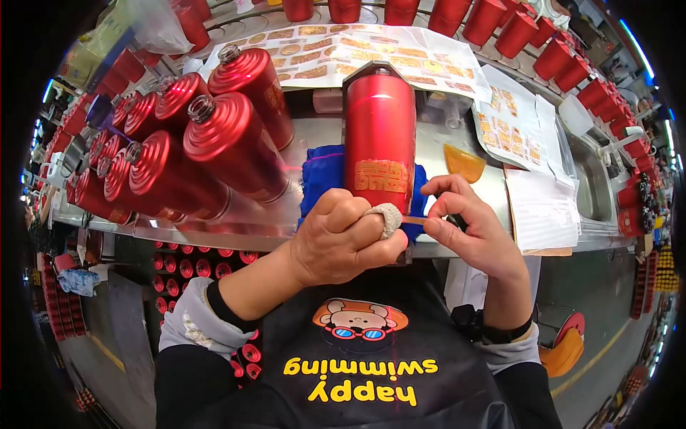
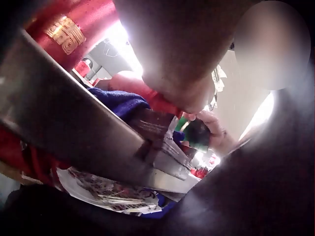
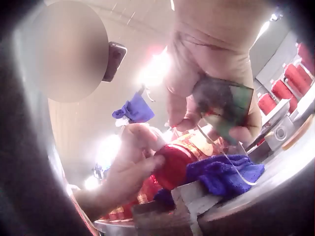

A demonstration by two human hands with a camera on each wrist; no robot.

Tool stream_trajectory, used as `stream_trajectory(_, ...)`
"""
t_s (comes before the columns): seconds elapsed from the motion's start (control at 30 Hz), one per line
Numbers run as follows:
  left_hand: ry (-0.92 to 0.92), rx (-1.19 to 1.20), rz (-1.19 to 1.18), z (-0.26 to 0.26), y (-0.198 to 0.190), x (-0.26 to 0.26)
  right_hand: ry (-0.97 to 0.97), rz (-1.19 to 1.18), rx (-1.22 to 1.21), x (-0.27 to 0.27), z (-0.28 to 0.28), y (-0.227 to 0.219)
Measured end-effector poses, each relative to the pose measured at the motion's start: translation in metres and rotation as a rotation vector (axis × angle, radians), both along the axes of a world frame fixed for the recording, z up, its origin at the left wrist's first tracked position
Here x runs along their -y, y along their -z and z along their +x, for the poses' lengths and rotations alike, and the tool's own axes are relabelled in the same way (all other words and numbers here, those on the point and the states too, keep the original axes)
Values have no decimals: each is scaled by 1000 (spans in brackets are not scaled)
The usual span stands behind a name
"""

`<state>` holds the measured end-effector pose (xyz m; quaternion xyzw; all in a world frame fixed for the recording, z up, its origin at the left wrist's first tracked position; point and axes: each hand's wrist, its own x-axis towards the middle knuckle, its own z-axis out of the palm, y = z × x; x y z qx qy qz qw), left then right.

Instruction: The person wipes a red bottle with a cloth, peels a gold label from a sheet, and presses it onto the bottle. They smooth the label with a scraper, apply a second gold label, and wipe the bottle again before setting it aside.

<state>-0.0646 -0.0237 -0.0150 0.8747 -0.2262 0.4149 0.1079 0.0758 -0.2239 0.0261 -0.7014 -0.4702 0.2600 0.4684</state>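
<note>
A red bottle (image 1: 380, 121) with a gold raised label (image 1: 384, 176) lies on a blue cloth (image 1: 321, 179), its base toward the person. My left hand (image 1: 350, 232) grips that base, fingers curled over it and the thumb against the end face. One finger wears a beige fabric cover (image 1: 386, 219). Just to the right, my right hand (image 1: 471, 225) pinches a thin translucent green squarish piece (image 3: 241, 105), which looks like a narrow amber strip in the head view. Its edge reaches close to the bottle's base beside the left fingers.
Several red bottles (image 1: 232, 139) stand at left. Sheets of gold labels (image 1: 307, 57) lie behind the work. An amber translucent piece (image 1: 464, 163), white papers (image 1: 543, 207) and a sink (image 1: 593, 189) are at right. More red bottles (image 1: 514, 34) line a conveyor at the back.
</note>
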Motion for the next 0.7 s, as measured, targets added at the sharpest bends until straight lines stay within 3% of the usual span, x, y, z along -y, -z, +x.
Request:
stream_trajectory(0.17,-17,37,-180,-2,23,-6,10,12,9,1,3,3)
stream_trajectory(0.4,-2,6,5,1,3,-2,-3,15,-15,4,7,6)
stream_trajectory(0.57,-38,-4,-228,-5,28,-3,5,14,-30,8,9,4)
stream_trajectory(0.7,2,-8,-109,-2,14,-1,6,-33,-63,11,10,5)
